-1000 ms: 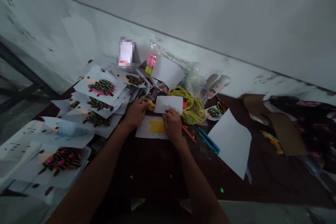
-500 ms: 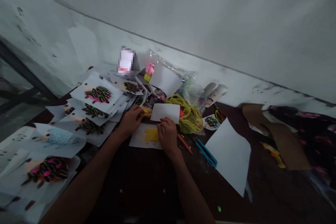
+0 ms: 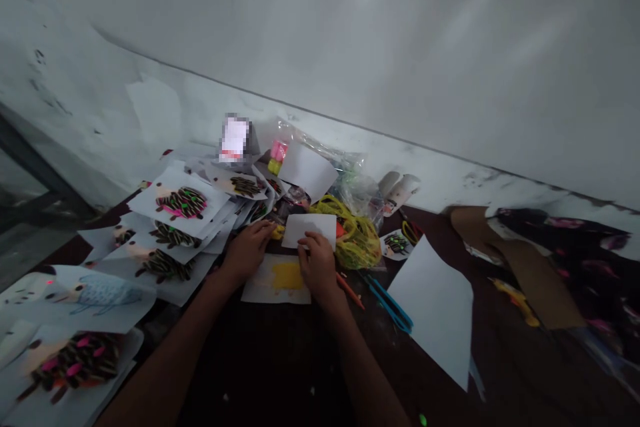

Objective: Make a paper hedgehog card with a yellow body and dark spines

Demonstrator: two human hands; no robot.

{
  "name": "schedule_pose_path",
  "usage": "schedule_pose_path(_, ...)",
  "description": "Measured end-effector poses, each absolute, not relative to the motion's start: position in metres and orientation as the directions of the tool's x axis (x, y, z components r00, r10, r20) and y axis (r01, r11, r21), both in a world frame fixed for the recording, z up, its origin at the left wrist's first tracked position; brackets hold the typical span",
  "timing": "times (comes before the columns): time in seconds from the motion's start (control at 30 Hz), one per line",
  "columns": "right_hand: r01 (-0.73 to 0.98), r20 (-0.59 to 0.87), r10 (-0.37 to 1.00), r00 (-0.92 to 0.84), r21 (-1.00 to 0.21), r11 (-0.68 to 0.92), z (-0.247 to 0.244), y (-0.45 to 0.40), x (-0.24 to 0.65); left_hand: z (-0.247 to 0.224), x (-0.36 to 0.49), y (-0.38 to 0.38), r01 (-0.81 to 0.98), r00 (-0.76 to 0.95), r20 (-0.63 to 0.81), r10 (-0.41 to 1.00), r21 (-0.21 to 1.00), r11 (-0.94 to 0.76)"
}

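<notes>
Fingers bent, my left hand (image 3: 250,247) is at a yellow lump (image 3: 278,232), my right hand (image 3: 319,263) over the right side of the yellow-drawn card (image 3: 287,275); whether either grips, I cannot tell. The card lies on the dark surface (image 3: 270,360), hedgehog pictures (image 3: 180,202) to its left, pale wall (image 3: 350,47) behind. Compared with a second ago, everything sits lower in my view.

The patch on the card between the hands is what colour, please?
The patch is yellow; the head view shows it.

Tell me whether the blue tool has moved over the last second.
No, not visibly: judged against the large white sheet, the blue tool lies along the same edge as before; the whole view has shifted.
</notes>
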State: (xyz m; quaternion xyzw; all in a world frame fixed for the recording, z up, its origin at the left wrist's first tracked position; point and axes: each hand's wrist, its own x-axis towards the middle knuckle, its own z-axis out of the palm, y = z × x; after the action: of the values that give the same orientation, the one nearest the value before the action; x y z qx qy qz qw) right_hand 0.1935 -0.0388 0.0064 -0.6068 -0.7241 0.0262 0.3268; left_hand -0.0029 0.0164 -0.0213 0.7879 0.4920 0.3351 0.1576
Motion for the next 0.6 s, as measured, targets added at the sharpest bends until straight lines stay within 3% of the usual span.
schedule_pose_path(0.2,0.948,0.298,0.952,-0.075,-0.274,0.161,0.036,0.027,0.184,-0.02,-0.001,0.015,0.63,0.254,0.394,0.883,0.625,-0.46)
schedule_pose_path(0.33,0.993,0.152,0.986,-0.063,-0.091,0.077,0.055,0.07,0.178,-0.011,-0.001,0.011,0.65,0.197,0.426,0.883,0.618,-0.443)
schedule_pose_path(0.6,0.998,0.065,0.997,-0.042,-0.04,0.045,0.058,0.114,0.172,-0.001,0.0,0.008,0.722,0.29,0.245,0.925,0.579,-0.38)
